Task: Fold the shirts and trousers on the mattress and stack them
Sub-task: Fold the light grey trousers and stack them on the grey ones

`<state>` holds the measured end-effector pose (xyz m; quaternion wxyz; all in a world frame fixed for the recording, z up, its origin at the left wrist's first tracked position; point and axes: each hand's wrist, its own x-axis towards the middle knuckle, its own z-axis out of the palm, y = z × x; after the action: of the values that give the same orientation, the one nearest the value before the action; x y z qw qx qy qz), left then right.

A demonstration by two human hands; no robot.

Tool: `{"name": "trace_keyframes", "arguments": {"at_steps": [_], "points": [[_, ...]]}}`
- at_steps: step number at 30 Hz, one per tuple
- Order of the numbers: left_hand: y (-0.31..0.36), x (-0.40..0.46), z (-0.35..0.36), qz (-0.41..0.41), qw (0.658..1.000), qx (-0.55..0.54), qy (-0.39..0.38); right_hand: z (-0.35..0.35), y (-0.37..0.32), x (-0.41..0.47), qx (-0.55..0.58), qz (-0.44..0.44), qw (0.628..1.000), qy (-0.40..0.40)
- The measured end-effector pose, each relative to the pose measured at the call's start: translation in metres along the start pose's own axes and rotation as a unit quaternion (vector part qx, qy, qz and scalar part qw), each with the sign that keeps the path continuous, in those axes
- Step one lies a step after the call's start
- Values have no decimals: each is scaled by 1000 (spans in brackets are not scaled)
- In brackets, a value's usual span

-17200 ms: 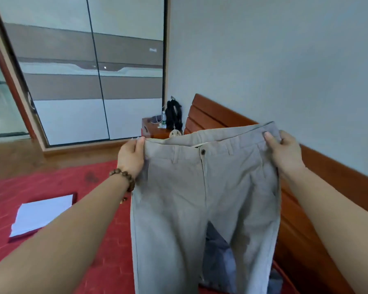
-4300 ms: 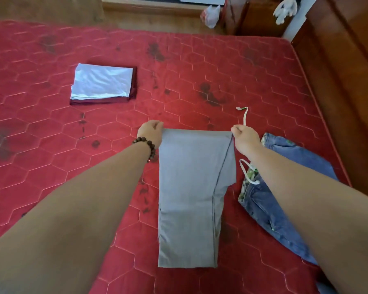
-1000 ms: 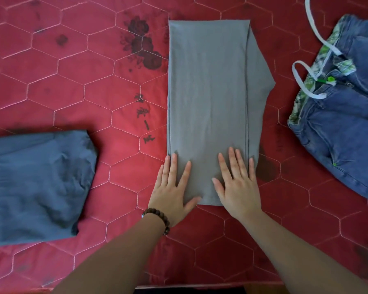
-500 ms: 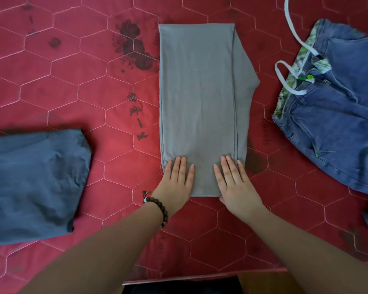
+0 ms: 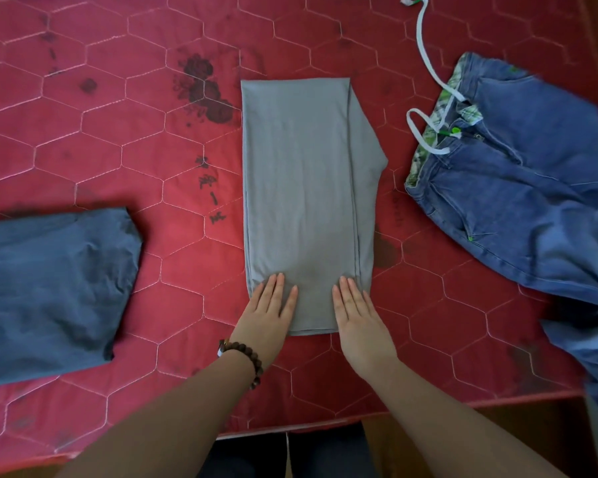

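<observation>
Grey trousers (image 5: 301, 188) lie folded lengthwise into a long strip on the red mattress (image 5: 118, 139), running away from me. My left hand (image 5: 268, 312) lies flat on the near left corner of the strip, fingers straight. My right hand (image 5: 359, 312) lies flat on the near right corner, fingers straight too. Blue jeans (image 5: 518, 188) with a white drawstring (image 5: 425, 74) lie unfolded to the right of the strip. A blue-grey garment (image 5: 49, 288) lies on the left, roughly bunched.
The mattress's near edge (image 5: 290, 427) runs just in front of my body, with a wooden bed frame below it. Dark stains (image 5: 204, 94) mark the cover left of the grey strip. The jeans hang over the near right corner of the mattress.
My hands stay flat on the near end of the grey trousers, drawn slightly closer to its corners. The view has shifted, so the strip sits lower and more central.
</observation>
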<state>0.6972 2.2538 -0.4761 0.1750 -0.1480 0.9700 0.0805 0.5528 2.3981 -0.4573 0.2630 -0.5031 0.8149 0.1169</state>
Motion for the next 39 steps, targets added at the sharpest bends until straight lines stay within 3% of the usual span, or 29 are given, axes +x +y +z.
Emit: {"name": "trace_keyframes", "arguments": {"at_steps": [3,7,9,14,17,19,22,27,32,39], "points": [[9,-30,10,-23,997,-55,-56,2,1,-16,55,-19,998,-23],[25,-53,8,-143,970,-196,18,-12,7,-24,177,19,980,92],[31,-51,6,-238,925,-293,51,-14,9,-27,225,90,957,157],[35,-32,-1,-401,786,-448,142,-12,7,-21,323,170,921,134],[28,-25,-5,-467,698,-527,134,-12,6,-13,328,207,912,133],[23,-24,-7,-468,667,-568,113,-11,6,-7,319,232,912,109],[19,-25,-11,-434,671,-591,113,-6,5,-4,337,247,902,110],[19,-19,-16,-425,631,-634,138,3,5,-10,409,244,867,149],[13,-10,-21,-424,709,-554,103,0,8,-9,450,240,851,128],[7,-17,-14,-451,700,-545,97,1,10,-9,465,255,839,119]]}}
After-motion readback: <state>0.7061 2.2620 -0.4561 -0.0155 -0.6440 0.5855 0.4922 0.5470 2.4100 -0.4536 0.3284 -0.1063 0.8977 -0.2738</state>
